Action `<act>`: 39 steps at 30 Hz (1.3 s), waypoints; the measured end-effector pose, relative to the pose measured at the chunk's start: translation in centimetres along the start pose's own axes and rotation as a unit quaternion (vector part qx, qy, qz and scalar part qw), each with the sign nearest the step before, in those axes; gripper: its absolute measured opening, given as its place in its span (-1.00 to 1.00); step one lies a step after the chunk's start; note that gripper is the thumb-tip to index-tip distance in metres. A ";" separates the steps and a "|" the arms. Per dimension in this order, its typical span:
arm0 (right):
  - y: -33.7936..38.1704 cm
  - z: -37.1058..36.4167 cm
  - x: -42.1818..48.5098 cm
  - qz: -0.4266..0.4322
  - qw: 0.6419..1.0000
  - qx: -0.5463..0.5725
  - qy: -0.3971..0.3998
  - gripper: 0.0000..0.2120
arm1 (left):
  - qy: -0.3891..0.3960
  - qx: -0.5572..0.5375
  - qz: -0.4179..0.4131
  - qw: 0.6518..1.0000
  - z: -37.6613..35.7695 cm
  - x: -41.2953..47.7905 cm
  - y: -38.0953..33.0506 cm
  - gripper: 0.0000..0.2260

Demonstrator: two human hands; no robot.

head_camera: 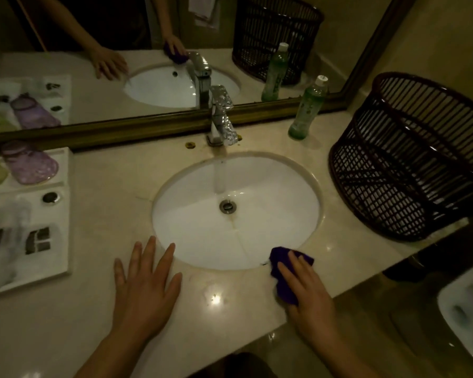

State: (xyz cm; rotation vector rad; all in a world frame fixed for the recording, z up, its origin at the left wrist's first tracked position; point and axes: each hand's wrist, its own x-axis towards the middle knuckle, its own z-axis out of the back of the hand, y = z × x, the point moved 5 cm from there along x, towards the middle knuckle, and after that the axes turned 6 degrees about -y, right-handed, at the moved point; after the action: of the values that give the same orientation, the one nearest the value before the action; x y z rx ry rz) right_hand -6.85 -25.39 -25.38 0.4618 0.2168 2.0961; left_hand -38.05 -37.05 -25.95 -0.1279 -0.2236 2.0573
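Note:
A white oval sink [257, 241] is set into a beige marble counter [216, 298]. Water runs from the chrome faucet [221, 118] toward the drain [227, 206]. My left hand [145, 282] lies flat on the counter by the sink's front left rim, fingers spread and straight. My right hand [309, 293] presses a purple cloth [284, 271] on the counter at the sink's front right rim, fingers laid straight over it.
A dark wicker basket [410, 159] stands at the counter's right end. A green bottle [307, 107] stands beside the faucet. A white tray [28, 222] with small packets and a purple pouch [29, 166] lies at left. A mirror [148, 50] runs behind. A toilet [464, 309] is at lower right.

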 end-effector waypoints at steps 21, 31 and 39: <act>21.5 -6.5 -0.2 0.398 0.907 0.048 0.127 -0.33 | -0.038 0.028 0.367 0.929 2.2 -16.6 10.1 -0.33; 26.5 -9.4 0.0 0.356 0.899 0.183 0.176 -0.43 | -0.058 0.007 0.412 0.909 4.5 -20.4 14.0 -0.28; 34.9 -11.8 -0.2 0.402 0.862 0.215 0.221 -0.50 | -0.053 0.017 0.422 0.905 4.4 -19.7 17.0 -0.25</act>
State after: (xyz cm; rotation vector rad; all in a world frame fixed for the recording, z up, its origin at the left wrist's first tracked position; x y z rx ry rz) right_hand -38.63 -44.04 -24.71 0.3470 0.9067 2.9813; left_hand -44.06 -62.75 -25.38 -0.0992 -0.2189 2.9379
